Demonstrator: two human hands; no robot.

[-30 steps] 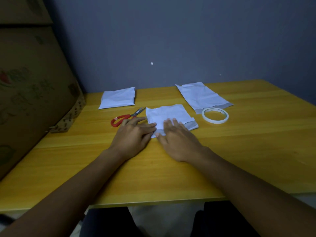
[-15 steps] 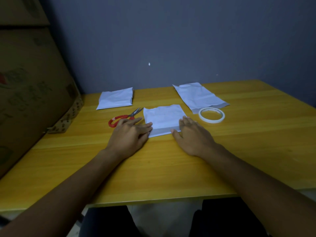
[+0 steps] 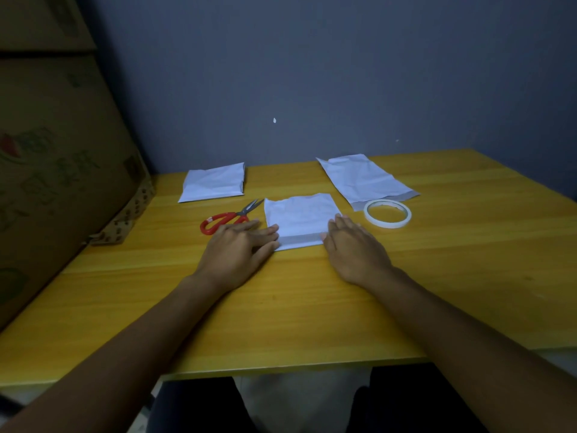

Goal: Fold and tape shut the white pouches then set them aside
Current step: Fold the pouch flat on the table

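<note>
A folded white pouch lies in the middle of the yellow table. My left hand lies flat, its straight fingertips pressing the pouch's near left corner. My right hand lies flat too, fingers straight along the pouch's right edge. A roll of white tape sits just right of the pouch. Red-handled scissors lie to its left, partly behind my left hand. Another folded pouch rests at the back left, and an unfolded pouch at the back right.
A large cardboard box stands against the table's left side. A grey wall runs along the table's far edge. The table's near edge crosses in front of my lap.
My right hand slid from the middle of the pouch's near fold to its right edge, flattening it. My left hand stayed on the left corner.
</note>
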